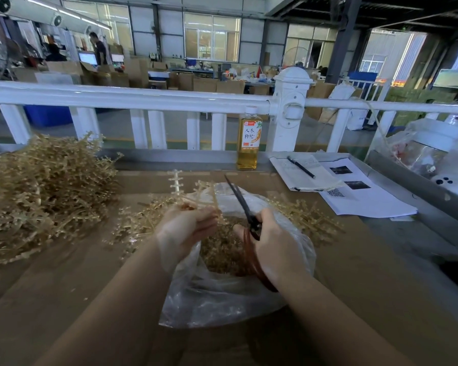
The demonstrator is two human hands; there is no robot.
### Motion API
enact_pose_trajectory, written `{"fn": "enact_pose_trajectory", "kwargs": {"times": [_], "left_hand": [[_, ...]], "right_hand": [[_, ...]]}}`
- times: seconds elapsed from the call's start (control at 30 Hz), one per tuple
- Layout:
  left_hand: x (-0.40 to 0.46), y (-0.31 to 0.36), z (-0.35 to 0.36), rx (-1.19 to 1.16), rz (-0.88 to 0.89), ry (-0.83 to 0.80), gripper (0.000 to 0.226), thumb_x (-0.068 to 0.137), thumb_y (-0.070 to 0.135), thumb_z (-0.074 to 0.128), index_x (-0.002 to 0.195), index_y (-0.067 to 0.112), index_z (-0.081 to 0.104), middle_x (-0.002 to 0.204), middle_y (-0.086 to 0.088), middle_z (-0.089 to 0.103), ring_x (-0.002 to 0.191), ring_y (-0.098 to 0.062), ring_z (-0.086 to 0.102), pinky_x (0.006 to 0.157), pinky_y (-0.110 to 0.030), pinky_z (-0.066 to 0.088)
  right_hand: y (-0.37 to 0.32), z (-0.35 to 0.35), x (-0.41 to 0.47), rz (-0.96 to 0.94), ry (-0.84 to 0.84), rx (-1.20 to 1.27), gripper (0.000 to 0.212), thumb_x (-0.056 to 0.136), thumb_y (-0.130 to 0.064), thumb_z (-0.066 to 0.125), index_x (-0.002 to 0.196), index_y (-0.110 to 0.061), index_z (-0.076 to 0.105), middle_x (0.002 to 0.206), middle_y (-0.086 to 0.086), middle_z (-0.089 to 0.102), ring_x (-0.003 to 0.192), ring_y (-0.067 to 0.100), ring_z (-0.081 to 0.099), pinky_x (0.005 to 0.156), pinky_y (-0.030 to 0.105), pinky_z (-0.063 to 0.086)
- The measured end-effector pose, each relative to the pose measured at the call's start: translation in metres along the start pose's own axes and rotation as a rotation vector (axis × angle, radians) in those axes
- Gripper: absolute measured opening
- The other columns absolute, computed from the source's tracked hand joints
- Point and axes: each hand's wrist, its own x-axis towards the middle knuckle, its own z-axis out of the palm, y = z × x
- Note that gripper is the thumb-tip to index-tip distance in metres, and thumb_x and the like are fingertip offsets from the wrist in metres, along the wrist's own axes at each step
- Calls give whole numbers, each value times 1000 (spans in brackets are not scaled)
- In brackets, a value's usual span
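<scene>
Tan plastic sprigs point(193, 199), black-bladed scissors point(242, 204) with reddish-brown handles, clear bag point(222, 299), amber bottle point(247, 143).

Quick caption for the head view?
Left hand holds tan sprues over a clear bag; right hand grips scissors.

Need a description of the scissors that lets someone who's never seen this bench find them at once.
On the cardboard-covered table, find the clear plastic bag in the middle. The right hand above it grips the scissors, blades pointing up and away. Among the pale tan plastic sprigs, only they have slim dark blades and reddish-brown handle loops.
</scene>
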Motion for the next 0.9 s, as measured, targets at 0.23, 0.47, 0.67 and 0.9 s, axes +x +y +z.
{"fn": "enact_pose_trajectory", "kwargs": {"times": [0.23,0.47,0.67,0.9], "left_hand": [[-7,-19,24,63,-80,-37,21,84,-8,60,105,-8,58,64,-7,69,53,-12,67,48,-20,52],[-17,-10,25,-22,-66,-50,14,84,5,64,95,-3,64,79,-10,69,69,-17,68,58,-24,56],[-28,11,7,334,197,84,65,57,36,83,114,16,61,99,-4,71,83,-13,68,63,-23,47],[-30,22,5,632,270,66,52,45,42,86,82,12,68,86,0,70,84,-12,63,75,-24,48]], "right_hand": [[-8,-6,10,160,-2,302,19,91,-49,57,93,-33,48,64,-19,57,53,-24,48,49,-1,32],[-12,-9,24,217,-67,523,31,76,-2,72,92,-21,52,70,-2,58,36,-1,52,34,12,34],[-14,-12,23,180,-64,538,37,75,4,71,89,-23,50,70,0,60,39,-1,55,36,13,38],[-18,-9,21,126,-5,589,42,74,5,73,82,-30,50,71,3,65,51,11,62,52,33,54]]}}
